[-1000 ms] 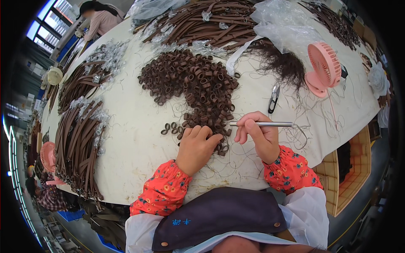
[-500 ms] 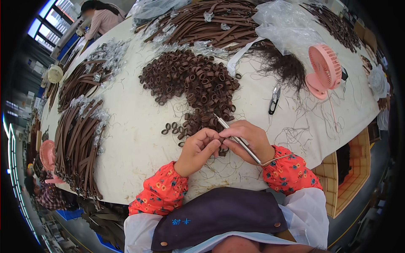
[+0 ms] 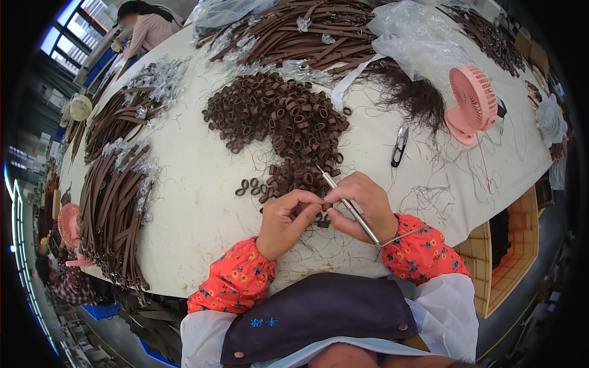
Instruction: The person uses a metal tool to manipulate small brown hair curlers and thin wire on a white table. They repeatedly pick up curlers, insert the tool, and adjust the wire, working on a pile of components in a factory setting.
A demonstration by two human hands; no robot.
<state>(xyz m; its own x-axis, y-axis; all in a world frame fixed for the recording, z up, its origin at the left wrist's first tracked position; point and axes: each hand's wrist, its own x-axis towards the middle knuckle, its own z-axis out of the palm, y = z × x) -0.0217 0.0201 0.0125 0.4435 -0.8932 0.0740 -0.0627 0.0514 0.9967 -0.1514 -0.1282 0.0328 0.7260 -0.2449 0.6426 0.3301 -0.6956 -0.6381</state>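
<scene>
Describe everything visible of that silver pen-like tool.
The silver tool is a slim, shiny rod, seemingly metal, narrowing to a thin tip. Held in the right hand, it slants up-left toward the brown loops; whether its tip touches them is unclear. A tan cord runs from its lower end across the red sleeve.

Lettering observed: apron [image 3: 331, 313], dark purple, lower middle of view. Two blue characters [image 3: 264, 322], set side by side in one short row on the wearer's left part of the cloth, just above and right of the left copper-coloured stud [image 3: 239, 354]. Strokes bright against the dark ground. Far-left background: too small and blurred to read.
</scene>
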